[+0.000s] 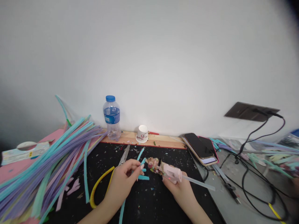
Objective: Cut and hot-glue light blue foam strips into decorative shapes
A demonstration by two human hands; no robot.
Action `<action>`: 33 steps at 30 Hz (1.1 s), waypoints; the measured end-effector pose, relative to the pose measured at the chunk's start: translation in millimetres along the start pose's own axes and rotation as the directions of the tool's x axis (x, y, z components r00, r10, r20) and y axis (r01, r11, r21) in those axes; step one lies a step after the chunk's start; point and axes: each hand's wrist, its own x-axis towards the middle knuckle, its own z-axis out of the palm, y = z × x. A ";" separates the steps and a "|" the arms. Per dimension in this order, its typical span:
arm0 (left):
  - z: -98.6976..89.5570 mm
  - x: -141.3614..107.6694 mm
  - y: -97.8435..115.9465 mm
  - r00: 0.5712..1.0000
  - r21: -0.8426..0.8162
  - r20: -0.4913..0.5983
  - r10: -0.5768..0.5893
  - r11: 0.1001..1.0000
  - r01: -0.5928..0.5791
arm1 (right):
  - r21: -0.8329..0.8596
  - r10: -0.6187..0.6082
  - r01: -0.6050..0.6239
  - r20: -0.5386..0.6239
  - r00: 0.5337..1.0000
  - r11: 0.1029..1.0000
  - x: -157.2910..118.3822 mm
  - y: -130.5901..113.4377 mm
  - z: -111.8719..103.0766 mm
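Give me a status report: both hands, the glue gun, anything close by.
Left grip pinching blue strip. Right grip holding glue gun, nozzle near strip. Scissors partly hidden by left grip.

Room over near mat (151, 205) — strip bundle (58, 161) left, bottle (111, 119) beyond, cables (243, 179) right

Even, fairly bright light on wall (158, 68) ahead of me; far corners darker; right edge stretched, smeared.
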 end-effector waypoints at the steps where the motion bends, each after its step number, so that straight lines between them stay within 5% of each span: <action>1: 0.1 -0.3 -0.1 1.000 0.001 0.000 0.000 1.000 0.000 | 0.003 -0.004 0.004 0.001 1.000 1.000 0.1 -0.3 0.0; 33: -0.3 -0.9 -0.4 0.999 -0.034 0.040 -0.013 0.999 0.014 | -0.005 -0.013 0.013 0.005 1.000 1.000 1.6 -4.5 -1.5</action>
